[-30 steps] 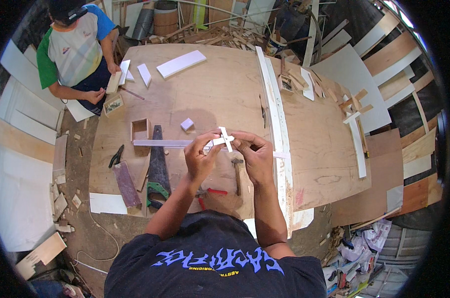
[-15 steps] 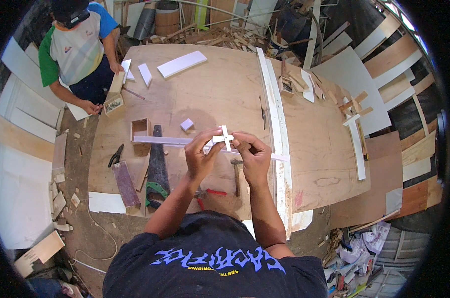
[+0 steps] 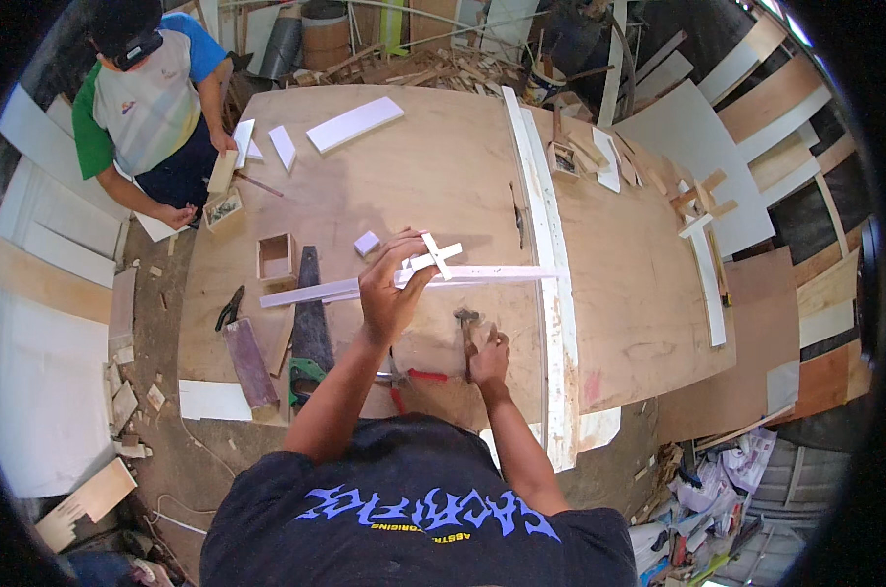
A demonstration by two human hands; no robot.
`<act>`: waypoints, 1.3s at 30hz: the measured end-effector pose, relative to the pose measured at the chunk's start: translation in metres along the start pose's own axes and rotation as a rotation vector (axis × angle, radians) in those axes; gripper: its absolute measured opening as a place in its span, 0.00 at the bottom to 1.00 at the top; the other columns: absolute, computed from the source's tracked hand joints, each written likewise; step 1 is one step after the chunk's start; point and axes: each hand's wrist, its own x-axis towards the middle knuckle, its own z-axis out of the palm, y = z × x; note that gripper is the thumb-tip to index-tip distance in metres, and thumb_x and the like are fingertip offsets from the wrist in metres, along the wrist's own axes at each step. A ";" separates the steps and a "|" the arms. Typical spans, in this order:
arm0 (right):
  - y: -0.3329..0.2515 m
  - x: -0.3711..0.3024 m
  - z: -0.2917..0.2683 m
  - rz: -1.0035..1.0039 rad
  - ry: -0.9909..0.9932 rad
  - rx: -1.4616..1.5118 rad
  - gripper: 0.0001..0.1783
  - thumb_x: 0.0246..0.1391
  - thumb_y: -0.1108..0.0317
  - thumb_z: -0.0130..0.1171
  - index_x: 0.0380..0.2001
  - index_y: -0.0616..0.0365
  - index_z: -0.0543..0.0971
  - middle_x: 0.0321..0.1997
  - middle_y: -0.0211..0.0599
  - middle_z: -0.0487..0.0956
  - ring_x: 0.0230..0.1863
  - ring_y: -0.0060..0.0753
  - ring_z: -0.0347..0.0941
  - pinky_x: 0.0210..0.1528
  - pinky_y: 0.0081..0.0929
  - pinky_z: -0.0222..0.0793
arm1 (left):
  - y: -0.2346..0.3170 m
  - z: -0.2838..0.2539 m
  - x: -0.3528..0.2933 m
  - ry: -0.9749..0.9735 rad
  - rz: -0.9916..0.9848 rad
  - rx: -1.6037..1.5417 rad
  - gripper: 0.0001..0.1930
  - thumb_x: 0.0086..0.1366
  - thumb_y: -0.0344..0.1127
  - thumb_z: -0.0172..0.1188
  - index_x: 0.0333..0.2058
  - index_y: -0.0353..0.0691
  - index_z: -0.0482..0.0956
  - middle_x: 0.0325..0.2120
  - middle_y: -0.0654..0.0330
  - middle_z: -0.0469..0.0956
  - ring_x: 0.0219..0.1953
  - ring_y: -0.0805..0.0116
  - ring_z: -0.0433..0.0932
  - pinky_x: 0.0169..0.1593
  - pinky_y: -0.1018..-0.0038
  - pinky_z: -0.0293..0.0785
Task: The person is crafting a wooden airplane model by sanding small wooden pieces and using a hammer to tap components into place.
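Note:
My left hand is raised over the table, thumb and fingers pinching a small white wooden cross made of two crossed strips. Lower and to the right, my right hand is closed at the handle of a hammer, which lies on the tabletop; the fingers partly hide the handle. Beneath my left hand runs a long white strip. A small white block sits just beyond that hand. Pliers with red handles lie between my forearms.
A handsaw, black-handled pliers, a purplish block and an open wooden box lie left on the plywood table. A long white board crosses it. At far left a person handles wood beside a small box.
My right hand has let go of the white cross and moved down toward me to the hammer. The cross, now in my left hand alone, has tilted and shifted slightly.

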 end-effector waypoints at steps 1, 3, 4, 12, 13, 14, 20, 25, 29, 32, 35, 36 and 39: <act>0.017 -0.006 0.025 0.103 -0.057 -0.010 0.33 0.59 0.60 0.67 0.63 0.67 0.71 0.50 0.63 0.77 0.52 0.65 0.76 0.54 0.52 0.74 | -0.001 0.001 -0.003 -0.015 -0.012 -0.016 0.17 0.55 0.21 0.75 0.44 0.35 0.84 0.45 0.52 0.86 0.53 0.56 0.85 0.63 0.59 0.77; 0.046 -0.006 0.056 -0.047 -0.152 0.098 0.33 0.61 0.59 0.65 0.61 0.72 0.70 0.46 0.63 0.76 0.49 0.67 0.75 0.52 0.52 0.75 | -0.011 0.000 -0.004 -0.029 -0.023 -0.037 0.17 0.55 0.22 0.76 0.44 0.35 0.84 0.44 0.51 0.86 0.52 0.54 0.85 0.62 0.60 0.78; 0.048 -0.004 0.063 -0.102 -0.170 0.121 0.32 0.61 0.59 0.64 0.60 0.73 0.70 0.46 0.63 0.76 0.48 0.68 0.75 0.51 0.52 0.75 | -0.011 -0.001 -0.005 -0.018 -0.040 -0.018 0.17 0.55 0.22 0.76 0.44 0.35 0.84 0.43 0.51 0.86 0.52 0.54 0.85 0.61 0.60 0.78; 0.043 -0.007 0.060 0.190 -0.109 0.033 0.15 0.65 0.65 0.57 0.48 0.66 0.76 0.39 0.55 0.79 0.40 0.60 0.77 0.41 0.51 0.74 | 0.002 0.011 0.000 0.002 -0.026 0.032 0.17 0.53 0.23 0.77 0.41 0.36 0.82 0.42 0.52 0.85 0.51 0.57 0.84 0.56 0.63 0.77; 0.054 -0.011 0.058 0.264 -0.092 0.088 0.16 0.66 0.63 0.56 0.48 0.65 0.77 0.37 0.52 0.81 0.35 0.53 0.78 0.36 0.47 0.75 | 0.004 0.015 0.002 0.010 -0.007 0.009 0.17 0.53 0.24 0.78 0.41 0.36 0.83 0.41 0.52 0.85 0.49 0.57 0.85 0.56 0.63 0.78; 0.065 -0.015 0.058 0.335 -0.072 0.143 0.16 0.68 0.61 0.56 0.48 0.65 0.78 0.36 0.49 0.82 0.30 0.47 0.79 0.31 0.42 0.75 | 0.007 0.017 0.003 0.021 0.011 -0.009 0.17 0.53 0.24 0.78 0.41 0.35 0.83 0.41 0.52 0.86 0.48 0.56 0.85 0.56 0.63 0.79; -0.069 -0.004 -0.141 0.432 -0.269 1.063 0.18 0.74 0.54 0.55 0.52 0.58 0.79 0.27 0.27 0.75 0.18 0.16 0.66 0.20 0.19 0.60 | 0.000 0.003 -0.001 0.059 0.039 0.032 0.18 0.52 0.25 0.79 0.42 0.35 0.84 0.41 0.52 0.86 0.45 0.55 0.86 0.54 0.64 0.81; -0.166 0.048 -0.285 0.054 -0.025 0.916 0.23 0.73 0.59 0.57 0.66 0.56 0.77 0.25 0.28 0.77 0.22 0.15 0.70 0.24 0.19 0.66 | 0.005 0.008 -0.007 0.064 0.137 0.066 0.17 0.52 0.24 0.77 0.43 0.35 0.85 0.43 0.52 0.87 0.47 0.54 0.86 0.53 0.64 0.81; -0.190 0.080 -0.305 -0.217 -0.202 0.321 0.27 0.67 0.67 0.62 0.68 0.51 0.75 0.27 0.42 0.81 0.24 0.33 0.77 0.32 0.32 0.75 | 0.000 0.009 -0.015 0.078 0.133 0.088 0.16 0.54 0.24 0.76 0.42 0.34 0.86 0.44 0.52 0.88 0.51 0.54 0.86 0.55 0.63 0.80; -0.202 0.080 -0.297 -0.238 -0.209 0.303 0.26 0.68 0.70 0.60 0.68 0.52 0.76 0.30 0.45 0.82 0.27 0.40 0.79 0.35 0.35 0.75 | 0.002 0.008 -0.011 0.090 0.126 0.094 0.15 0.53 0.25 0.77 0.41 0.35 0.87 0.42 0.53 0.88 0.50 0.54 0.86 0.54 0.63 0.81; -0.205 0.081 -0.288 -0.332 -0.193 0.225 0.26 0.67 0.71 0.60 0.68 0.52 0.76 0.30 0.47 0.81 0.28 0.42 0.79 0.35 0.35 0.75 | 0.001 0.005 -0.011 0.113 0.116 0.088 0.16 0.53 0.25 0.77 0.42 0.36 0.87 0.41 0.54 0.88 0.50 0.54 0.86 0.53 0.64 0.82; -0.207 0.080 -0.285 -0.340 -0.171 0.239 0.26 0.67 0.71 0.60 0.68 0.52 0.76 0.30 0.47 0.81 0.28 0.42 0.78 0.35 0.36 0.74 | -0.001 0.004 -0.011 0.117 0.112 0.088 0.16 0.53 0.25 0.77 0.42 0.36 0.87 0.41 0.54 0.88 0.50 0.55 0.86 0.53 0.64 0.82; -0.207 0.073 -0.280 -0.348 -0.105 0.263 0.27 0.67 0.71 0.61 0.68 0.53 0.75 0.30 0.48 0.80 0.27 0.44 0.77 0.34 0.37 0.74 | -0.001 0.003 -0.012 0.115 0.119 0.094 0.15 0.53 0.26 0.78 0.41 0.36 0.88 0.42 0.55 0.89 0.49 0.55 0.86 0.52 0.64 0.82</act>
